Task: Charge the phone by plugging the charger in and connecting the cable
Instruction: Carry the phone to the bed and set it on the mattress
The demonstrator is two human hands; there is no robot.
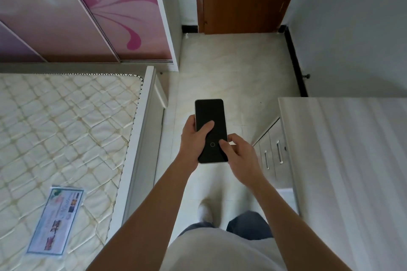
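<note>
Head view shows the left hand [190,141] wrapped around the phone [210,116], right hand [239,156] pinching its lower corner: light, rigid, probably slick glass, best gripped by the side edges.

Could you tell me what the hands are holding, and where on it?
The phone: the left hand wraps its lower left edge, thumb on screen; the right hand grips its lower right corner.
</note>
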